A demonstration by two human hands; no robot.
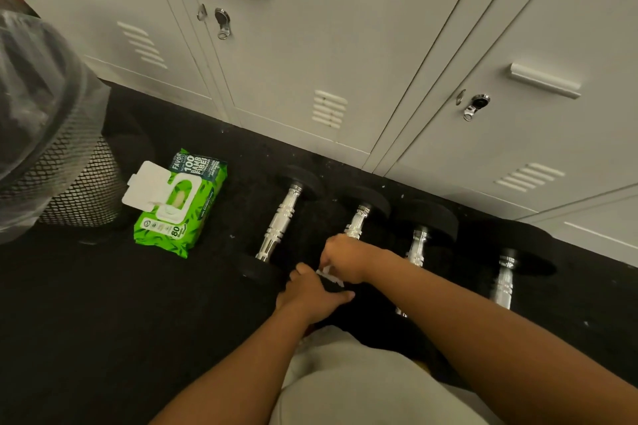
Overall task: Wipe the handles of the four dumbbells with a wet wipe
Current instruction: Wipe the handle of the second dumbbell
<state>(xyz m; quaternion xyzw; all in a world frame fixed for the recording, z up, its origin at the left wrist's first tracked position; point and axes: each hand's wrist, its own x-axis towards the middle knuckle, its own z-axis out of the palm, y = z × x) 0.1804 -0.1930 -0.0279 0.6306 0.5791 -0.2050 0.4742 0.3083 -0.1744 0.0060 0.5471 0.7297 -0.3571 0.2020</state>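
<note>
Dumbbells, four of them, lie in a row on the black floor (pixel 103 321) across the middle of the frame, just in front of a bank of pale grey lockers (pixel 345 45) that fills the upper half. We see each one with a chrome handle and black end weights. The first dumbbell (pixel 279 221) sits left of centre, its whole handle showing. The second dumbbell (pixel 357 221) is just to its right, and we see only the far part of its handle, because both hands cover the near part. The third dumbbell (pixel 416 245) and the fourth dumbbell (pixel 504 278) follow toward the right, the fourth blurred.

The right hand (pixel 343 257) is clenched around the second handle, with a scrap of white wet wipe (pixel 328 273) showing under its fingers. The left hand (pixel 310 291) rests just below it, fingers curled over the near black weight of that same dumbbell. Both bare forearms reach in from the lower edge of the frame, over a pale garment at bottom centre.

At the left of centre, a green pack of wipes (pixel 179 207) lies flat on the floor with its white lid flipped open. Farther left, a black mesh waste bin (pixel 79 190) lined with a clear plastic bag stands at the frame's edge.
</note>
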